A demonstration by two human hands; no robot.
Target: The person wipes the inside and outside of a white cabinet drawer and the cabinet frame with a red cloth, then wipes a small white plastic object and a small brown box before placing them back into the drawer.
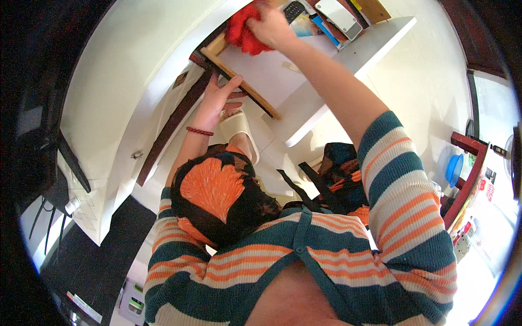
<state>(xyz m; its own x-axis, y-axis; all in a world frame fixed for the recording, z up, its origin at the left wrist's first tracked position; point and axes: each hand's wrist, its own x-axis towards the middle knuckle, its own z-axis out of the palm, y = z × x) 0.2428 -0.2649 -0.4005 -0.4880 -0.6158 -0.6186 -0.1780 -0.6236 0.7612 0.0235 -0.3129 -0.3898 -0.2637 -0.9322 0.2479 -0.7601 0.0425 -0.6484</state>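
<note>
Bunched red cloth [244, 34] is in my right hand [271, 26], pressed inside a pulled-out drawer near its back corner. The drawer's pale bottom [265, 67] shows beside the cloth. My left hand [218, 95], with a dark red bead bracelet [200, 131] at the wrist, is at the drawer's wooden side [244, 85]. Its thumb rests against that edge and its fingers are spread apart. At the drawer's other end lie a black remote control [293, 11], a blue-and-white narrow item [326, 30] and a white flat device [338, 17].
A white drawer front [314, 104] stands close to my knees. The white tabletop [118, 73] overhangs on the left. My slippered foot [240, 130] is below the drawer. Right of me, a dark red wooden frame [469, 175] stands by a blue bowl [453, 170].
</note>
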